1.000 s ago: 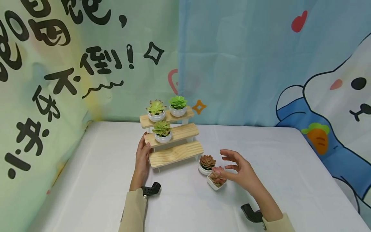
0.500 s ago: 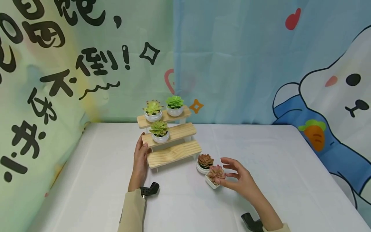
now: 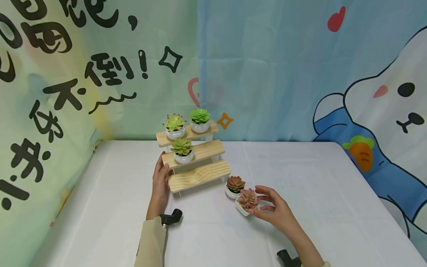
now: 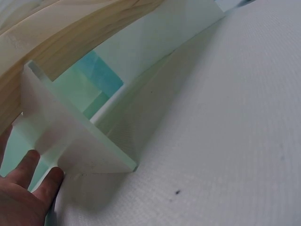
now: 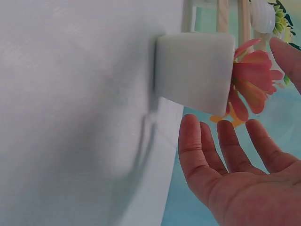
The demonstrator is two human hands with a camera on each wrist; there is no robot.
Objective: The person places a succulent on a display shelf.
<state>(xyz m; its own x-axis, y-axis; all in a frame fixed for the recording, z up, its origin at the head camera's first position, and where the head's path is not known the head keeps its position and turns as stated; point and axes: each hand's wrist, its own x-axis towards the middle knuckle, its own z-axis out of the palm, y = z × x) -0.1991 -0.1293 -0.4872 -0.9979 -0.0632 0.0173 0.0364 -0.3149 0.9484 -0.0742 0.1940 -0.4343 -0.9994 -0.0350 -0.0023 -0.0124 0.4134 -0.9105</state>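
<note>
A wooden three-tier plant stand (image 3: pixel 199 176) with pale side panels (image 4: pixel 80 127) stands on the white-covered table. My left hand (image 3: pixel 161 185) rests against its left side, its fingers (image 4: pixel 52 186) extended and spread along the panel in the left wrist view. In front of the stand's right end, a pink succulent (image 3: pixel 248 199) sits in a square white pot (image 5: pixel 195 73). My right hand (image 3: pixel 275 207) is beside it with relaxed, parted fingers, the thumb near the leaves and the other fingertips close to the pot. Just behind is a brown succulent (image 3: pixel 235 184) in a round white pot.
On the top tier are a yellow-green succulent (image 3: pixel 175 122) and a bright green succulent (image 3: pixel 199 116). The middle tier bears another green succulent (image 3: pixel 182 147) at its left. Behind the table hangs a printed cloth backdrop (image 3: pixel 260 89).
My right hand has moved slightly down and left, closer around the pink succulent. The left hand stays against the stand. The whole head view has shifted a little.
</note>
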